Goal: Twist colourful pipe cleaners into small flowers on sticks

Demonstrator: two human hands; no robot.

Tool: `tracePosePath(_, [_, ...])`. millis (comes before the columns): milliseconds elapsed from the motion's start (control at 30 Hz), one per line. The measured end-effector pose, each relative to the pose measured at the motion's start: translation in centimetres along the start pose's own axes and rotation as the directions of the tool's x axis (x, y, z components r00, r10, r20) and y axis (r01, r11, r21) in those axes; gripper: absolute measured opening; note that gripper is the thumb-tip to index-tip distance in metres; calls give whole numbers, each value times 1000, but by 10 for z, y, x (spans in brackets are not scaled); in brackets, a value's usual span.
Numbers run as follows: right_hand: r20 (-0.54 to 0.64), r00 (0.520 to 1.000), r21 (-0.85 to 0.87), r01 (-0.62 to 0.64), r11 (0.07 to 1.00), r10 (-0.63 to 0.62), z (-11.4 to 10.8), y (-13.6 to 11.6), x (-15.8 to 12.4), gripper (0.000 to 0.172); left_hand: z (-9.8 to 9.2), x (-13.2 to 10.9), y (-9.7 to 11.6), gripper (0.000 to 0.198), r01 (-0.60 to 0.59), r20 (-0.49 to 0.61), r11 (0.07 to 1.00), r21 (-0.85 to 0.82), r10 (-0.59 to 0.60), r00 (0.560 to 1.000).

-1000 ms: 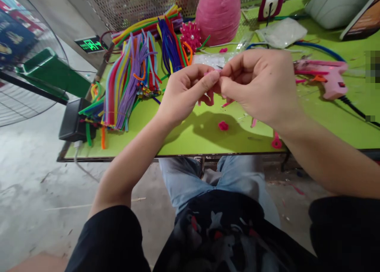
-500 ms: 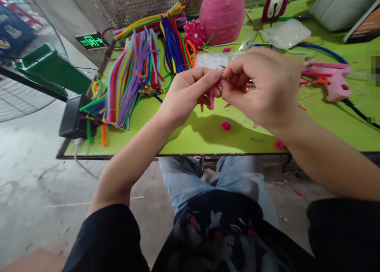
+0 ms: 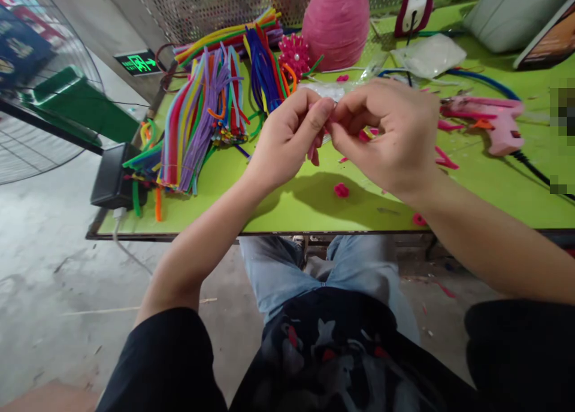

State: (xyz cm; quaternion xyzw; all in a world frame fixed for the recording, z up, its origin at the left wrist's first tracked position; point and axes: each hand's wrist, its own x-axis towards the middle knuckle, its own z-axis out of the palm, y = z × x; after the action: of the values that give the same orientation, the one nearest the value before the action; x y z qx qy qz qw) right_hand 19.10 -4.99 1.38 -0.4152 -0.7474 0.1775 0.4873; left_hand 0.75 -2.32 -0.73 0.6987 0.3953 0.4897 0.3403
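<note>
Above the green table my left hand (image 3: 285,133) is closed, its thumb and fingers pinching a pink pipe cleaner (image 3: 314,155) whose ends poke out below the fingers. My right hand (image 3: 393,136) meets it fingertip to fingertip, thumb and forefinger pinched on the same piece. The fingers hide most of the pipe cleaner. Below the hands, a small dark pink pipe-cleaner flower (image 3: 342,190) lies on the tabletop. A pink ring-shaped piece (image 3: 419,220) rests by the front edge, beside my right forearm.
Bundles of coloured pipe cleaners (image 3: 184,133) lie at the left, near a black box (image 3: 114,175). Behind are a pink wrapped dome (image 3: 336,26), a pink beaded flower (image 3: 294,54) and a plastic bag (image 3: 430,55). A pink glue gun (image 3: 503,121) with a cord lies right.
My left fingers have curled in more, and less of the pink pipe cleaner hangs below them. My right hand has shifted slightly left, still pinched against the left fingertips.
</note>
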Motion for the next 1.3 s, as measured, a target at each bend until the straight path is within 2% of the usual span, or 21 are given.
tracePosePath(167, [57, 997, -163, 67, 984, -59, -8, 1, 2, 30, -2, -5, 11, 44, 40, -36, 999, 9, -39, 999])
tracePosePath(300, [240, 969, -320, 127, 939, -49, -10, 4, 11, 46, -1, -5, 26, 43, 186, 30, 982, -39, -185, 982])
tracePosePath(400, [407, 913, -446, 225, 866, -28, -11, 0, 20, 52, -1, -3, 34, 51, 326, 111, 940, -98, -315, 943])
tracePosePath(500, [520, 854, -439, 280, 854, -13, -11, -5, 29, 54, -3, -2, 38, 58, 443, 202, 882, -160, -410, 889])
tracePosePath(567, [547, 837, -423, 289, 859, -11, -11, -5, 34, 56, -4, -1, 38, 60, 500, 219, 843, -201, -458, 861])
tracePosePath(633, [542, 839, -392, 305, 868, -50, -11, -2, 35, 54, -5, 1, 36, 60, 531, 199, 808, -253, -494, 846])
tracePosePath(700, [494, 858, -335, 337, 880, -141, -10, 5, 32, 49, -6, 2, 34, 57, 513, 167, 801, -307, -486, 858])
tracePosePath(733, [436, 879, -296, 344, 891, -194, -9, 9, 30, 43, -7, 3, 32, 54, 473, 144, 818, -327, -452, 881])
tracePosePath(800, [229, 941, -176, 291, 940, -249, -7, 16, 25, 24, -8, 4, 29, 49, 335, 75, 881, -335, -330, 941])
tracePosePath(833, [121, 970, -68, 220, 973, -211, -6, 19, 23, 18, -8, 4, 28, 47, 257, 41, 913, -317, -258, 965])
tracePosePath(867, [56, 990, 55, 129, 990, -132, -4, 20, 21, 20, -8, 4, 26, 45, 187, 9, 939, -287, -193, 981])
tracePosePath(933, [99, 994, 262, -65, 963, 40, -2, 20, 20, 25, -7, 3, 22, 41, 105, -25, 972, -211, -113, 993])
tracePosePath(1000, [213, 972, 350, -168, 922, 97, 0, 16, 21, 28, -6, 3, 17, 40, 87, -25, 984, -155, -92, 995])
tracePosePath(1067, [238, 969, 352, -154, 923, 71, 2, 11, 20, 29, -5, 2, 13, 45, 91, -17, 986, -137, -94, 995])
tracePosePath(1200, [118, 992, 199, -60, 978, 37, 4, 5, 12, 33, -6, 2, 9, 46, 112, 8, 984, -141, -112, 994])
tracePosePath(1300, [51, 995, 198, -100, 975, 91, 8, 5, 8, 36, -7, 4, 12, 43, 151, 32, 971, -186, -148, 989])
